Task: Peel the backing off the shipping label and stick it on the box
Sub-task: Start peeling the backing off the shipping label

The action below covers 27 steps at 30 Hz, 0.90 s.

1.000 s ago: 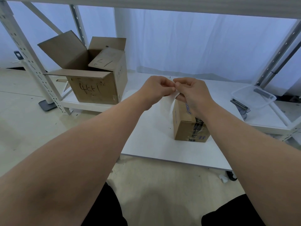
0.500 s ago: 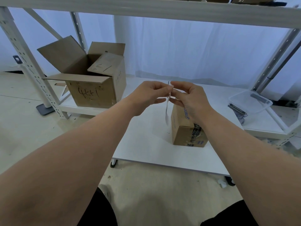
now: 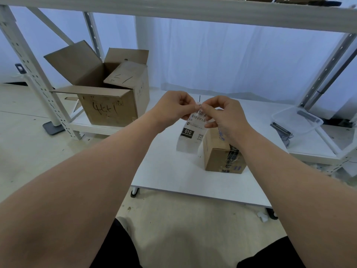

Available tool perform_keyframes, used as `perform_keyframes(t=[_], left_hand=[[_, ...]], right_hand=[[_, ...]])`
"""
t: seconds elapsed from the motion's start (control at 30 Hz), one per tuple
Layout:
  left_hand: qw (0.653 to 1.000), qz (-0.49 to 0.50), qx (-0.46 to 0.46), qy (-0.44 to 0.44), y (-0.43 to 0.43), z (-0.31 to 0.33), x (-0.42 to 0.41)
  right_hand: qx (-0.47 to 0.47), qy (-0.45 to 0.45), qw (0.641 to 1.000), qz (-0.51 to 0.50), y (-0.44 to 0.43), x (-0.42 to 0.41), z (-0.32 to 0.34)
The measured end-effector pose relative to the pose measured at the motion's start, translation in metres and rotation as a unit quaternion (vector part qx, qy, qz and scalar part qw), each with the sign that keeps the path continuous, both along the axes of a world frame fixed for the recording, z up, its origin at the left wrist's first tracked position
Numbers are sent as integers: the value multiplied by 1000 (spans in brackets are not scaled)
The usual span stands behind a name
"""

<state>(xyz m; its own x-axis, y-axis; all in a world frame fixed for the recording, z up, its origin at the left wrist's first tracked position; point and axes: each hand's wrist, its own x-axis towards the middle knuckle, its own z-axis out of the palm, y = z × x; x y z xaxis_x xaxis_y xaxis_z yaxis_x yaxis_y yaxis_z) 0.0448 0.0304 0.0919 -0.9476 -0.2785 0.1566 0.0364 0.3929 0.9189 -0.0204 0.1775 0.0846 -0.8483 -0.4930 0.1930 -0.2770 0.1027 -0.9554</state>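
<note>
Up above the flat white table [image 3: 173,171], both hands pinch the top edge of the white paper shipping label [image 3: 190,132]; the left hand [image 3: 173,107] and the right hand [image 3: 224,115] meet fingertip to fingertip; the label hangs down with its black print showing a bar code and "010"; the small brown cardboard box [image 3: 216,151] sits on the table just under the right hand; a big open brown cardboard box [image 3: 108,107] stands on the low white shelf [image 3: 92,128] to the left.

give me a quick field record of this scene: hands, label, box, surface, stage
left hand: pinching top edge of label
right hand: pinching same top edge
shipping label: held upright in the air, printed side facing camera, hanging down
small cardboard box: taped shut, on table, below right hand
white table: holds box
stage: peel being started, label not on box
</note>
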Motion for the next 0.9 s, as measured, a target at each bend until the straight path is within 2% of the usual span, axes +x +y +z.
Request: perform_keyframes(t=[0.1, 0.2, 0.37, 0.7, 0.9], left_hand=[[996, 19, -89, 21, 1, 2, -1], [996, 19, -84, 29, 2, 7, 0], [998, -5, -61, -17, -3, 6, 2], [987, -15, -151, -46, -6, 6, 4], [989, -14, -131, -65, -5, 3, 3]], right_hand=[[4, -5, 1000, 5, 1, -1, 0], [27, 9, 1000, 11, 2, -2, 0], [73, 48, 996, 17, 1, 1, 1], [187, 144, 972, -10, -3, 6, 2], [204, 153, 967, -13, -2, 9, 4]])
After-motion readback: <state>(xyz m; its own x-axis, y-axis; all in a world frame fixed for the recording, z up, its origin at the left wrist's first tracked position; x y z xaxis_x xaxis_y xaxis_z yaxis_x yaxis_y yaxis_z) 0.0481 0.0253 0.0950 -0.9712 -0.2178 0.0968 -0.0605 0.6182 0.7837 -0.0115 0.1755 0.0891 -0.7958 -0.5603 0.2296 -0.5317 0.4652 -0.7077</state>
